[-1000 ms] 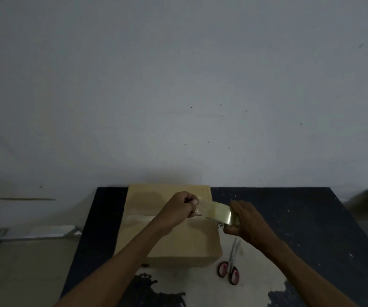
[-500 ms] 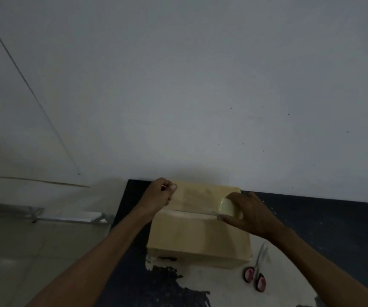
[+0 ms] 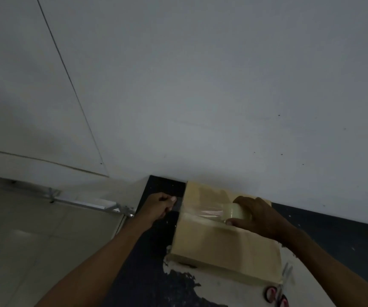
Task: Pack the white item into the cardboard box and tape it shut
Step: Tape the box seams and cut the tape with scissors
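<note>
While left hand point(image 3: 159, 206) pinches tape end point(image 3: 177, 204), right hand point(image 3: 260, 216) grips roll point(image 3: 237, 211) atop box point(image 3: 223, 247)

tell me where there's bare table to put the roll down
Most room: the dark table right of the box, between wall and right forearm. A second patch lies before the box, left of the scissors. Left of the box is crowded: the left hand pinches the tape end there; the right hand holds the roll over the box.
</note>
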The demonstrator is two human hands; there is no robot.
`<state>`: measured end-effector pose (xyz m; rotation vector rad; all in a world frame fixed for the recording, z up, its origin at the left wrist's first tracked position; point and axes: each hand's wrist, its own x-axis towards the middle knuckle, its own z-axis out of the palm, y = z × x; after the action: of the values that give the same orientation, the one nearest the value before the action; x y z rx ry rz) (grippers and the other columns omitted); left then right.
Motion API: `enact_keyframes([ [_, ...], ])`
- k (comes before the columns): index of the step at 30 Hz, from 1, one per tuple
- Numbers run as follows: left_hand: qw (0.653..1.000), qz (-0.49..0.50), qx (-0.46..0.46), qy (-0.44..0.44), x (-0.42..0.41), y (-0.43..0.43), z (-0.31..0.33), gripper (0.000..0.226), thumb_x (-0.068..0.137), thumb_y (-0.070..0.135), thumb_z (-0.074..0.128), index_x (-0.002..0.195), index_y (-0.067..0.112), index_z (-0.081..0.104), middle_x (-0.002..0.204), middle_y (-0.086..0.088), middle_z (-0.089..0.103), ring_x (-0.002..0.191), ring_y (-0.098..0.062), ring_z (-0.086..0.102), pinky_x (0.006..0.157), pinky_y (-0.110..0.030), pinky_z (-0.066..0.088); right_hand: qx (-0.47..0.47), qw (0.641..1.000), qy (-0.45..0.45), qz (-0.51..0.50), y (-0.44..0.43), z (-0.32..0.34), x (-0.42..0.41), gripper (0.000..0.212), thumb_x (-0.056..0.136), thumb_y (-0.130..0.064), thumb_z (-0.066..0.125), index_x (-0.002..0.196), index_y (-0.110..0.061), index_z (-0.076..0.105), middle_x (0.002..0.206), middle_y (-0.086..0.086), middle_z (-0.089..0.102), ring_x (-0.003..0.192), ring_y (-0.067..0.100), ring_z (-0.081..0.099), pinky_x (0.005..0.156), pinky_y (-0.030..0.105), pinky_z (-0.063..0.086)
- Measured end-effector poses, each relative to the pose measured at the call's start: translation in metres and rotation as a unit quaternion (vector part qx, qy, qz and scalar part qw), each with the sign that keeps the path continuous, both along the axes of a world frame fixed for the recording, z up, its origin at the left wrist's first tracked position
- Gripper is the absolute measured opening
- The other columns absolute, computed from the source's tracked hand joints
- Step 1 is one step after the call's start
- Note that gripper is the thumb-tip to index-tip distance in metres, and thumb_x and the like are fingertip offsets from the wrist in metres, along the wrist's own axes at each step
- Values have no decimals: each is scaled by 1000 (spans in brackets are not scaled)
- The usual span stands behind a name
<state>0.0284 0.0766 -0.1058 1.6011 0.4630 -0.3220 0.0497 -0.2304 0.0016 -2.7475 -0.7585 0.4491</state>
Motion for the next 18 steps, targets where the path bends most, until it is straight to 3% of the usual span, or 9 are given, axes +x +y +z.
enact_keyframes([
  [5, 998, -3, -56, 29, 5, 6, -20, 18, 94, 24, 64, 90, 7, 69, 68, -5, 59, 58, -14, 45, 53, -26, 36, -17, 1000, 22, -12, 7, -3, 12, 57, 78, -67, 59, 123, -31, 53, 109, -18, 52, 96, 4, 47, 71, 2, 29],
  [11, 993, -3, -100, 61, 9, 2, -38, 25, 93, 27, 65, 97, 3, 69, 71, -4, 60, 64, -16, 49, 58, -27, 41, -44, 998, 35, -22, 0, -18, 22, 77, 66, -90, 43, 122, -38, 50, 109, -23, 49, 100, 9, 49, 80, 23, 41],
  [15, 981, 28, -165, 93, 9, -8, -48, 20, 92, 25, 66, 88, 6, 70, 78, -9, 63, 69, -19, 57, 63, -30, 46, -48, 998, 36, -24, -2, -23, 25, 66, 72, -84, 51, 120, -39, 52, 112, -20, 58, 99, 9, 54, 83, 29, 50],
  [18, 965, 53, -229, 120, 8, -17, -51, 21, 93, 21, 65, 95, 0, 70, 87, -14, 67, 83, -26, 63, 74, -35, 50, -53, 998, 35, -23, -2, -23, 25, 62, 75, -78, 56, 121, -38, 52, 111, -21, 56, 99, 8, 52, 82, 25, 46],
])
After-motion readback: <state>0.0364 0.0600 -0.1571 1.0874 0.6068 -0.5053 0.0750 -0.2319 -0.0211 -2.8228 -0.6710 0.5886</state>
